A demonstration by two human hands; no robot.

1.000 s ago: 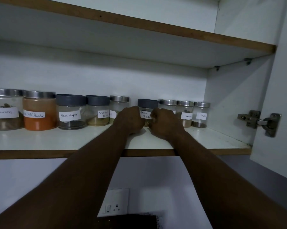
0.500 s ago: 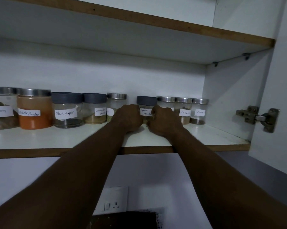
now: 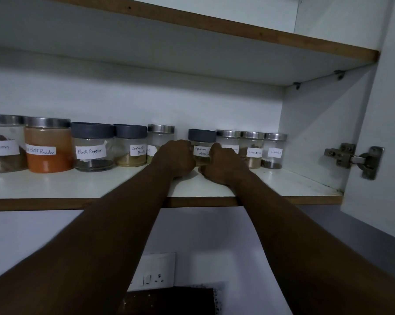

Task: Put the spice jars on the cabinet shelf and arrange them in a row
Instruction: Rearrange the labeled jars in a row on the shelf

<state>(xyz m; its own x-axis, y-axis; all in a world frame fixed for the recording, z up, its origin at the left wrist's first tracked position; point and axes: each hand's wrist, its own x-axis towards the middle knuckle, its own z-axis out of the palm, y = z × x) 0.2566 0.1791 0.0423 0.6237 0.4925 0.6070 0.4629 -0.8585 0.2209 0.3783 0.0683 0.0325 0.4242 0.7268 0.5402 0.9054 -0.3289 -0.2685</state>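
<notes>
- The Garam Masala jar [image 3: 202, 147] (grey lid, handwritten white label) stands upright on the cabinet shelf [image 3: 55, 185], in the row of jars along the back edge and a little right of the middle.
- The left hand [image 3: 175, 159] is curled against the jar's left side, knuckles toward the camera. It covers the jar's lower left part.
- The right hand [image 3: 224, 165] is curled against the jar's right side, its fingers wrapping the glass low down. The jar is held between the two hands, and both forearms reach up over the shelf's front edge.
- Left of the held jar there is a gap, then a steel-lidded jar [image 3: 160, 137] half hidden behind the left hand; its label cannot be read.
- Further toward the shelf's left end stand the Coriander Powder jar [image 3: 130, 145] and the Black Pepper jar [image 3: 92, 146], both grey-lidded. Beyond them is the chilli powder jar [image 3: 47, 145], full of orange powder, and a large steel-lidded jar [image 3: 4, 144] cut off by the picture's edge.
- Right of the held jar, touching or just beside it, stands another steel-lidded jar [image 3: 228, 142], partly hidden by the right hand. Then come the Cinnamon jar [image 3: 252, 151] and the Cloves jar [image 3: 274, 151], which is last in the row and near the shelf's back right corner.
- The cabinet door [image 3: 385, 133] stands open on the right, on a metal hinge [image 3: 353, 159].
- Below the shelf, a wall socket [image 3: 156, 272] is mounted on the wall.
</notes>
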